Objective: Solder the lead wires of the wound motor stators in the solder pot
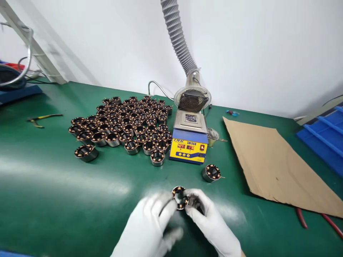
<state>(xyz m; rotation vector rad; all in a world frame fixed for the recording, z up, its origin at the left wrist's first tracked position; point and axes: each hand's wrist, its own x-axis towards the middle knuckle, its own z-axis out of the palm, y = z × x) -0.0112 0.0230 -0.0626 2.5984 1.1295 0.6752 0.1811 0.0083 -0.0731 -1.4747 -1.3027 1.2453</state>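
A motor stator [179, 191], a metal ring with copper windings inside, is held above the green table near the front. My right hand [209, 217], in a white glove, grips its right side between thumb and fingers. Against its left edge rest the fingertips of my left hand [150, 221], also gloved. The left thumb stands apart from those fingers and is blurred by motion. One more stator [211, 173] sits just beyond my right hand, a short wire end sticking out to its right.
Many stators [128, 121] stand grouped at the left-centre. Beside them is a blue-and-yellow solder pot [189, 146] under an exhaust hose [178, 39]. Cardboard [278, 160] and a blue crate [324, 139] lie at right. Cutting pliers [44, 117] lie far left.
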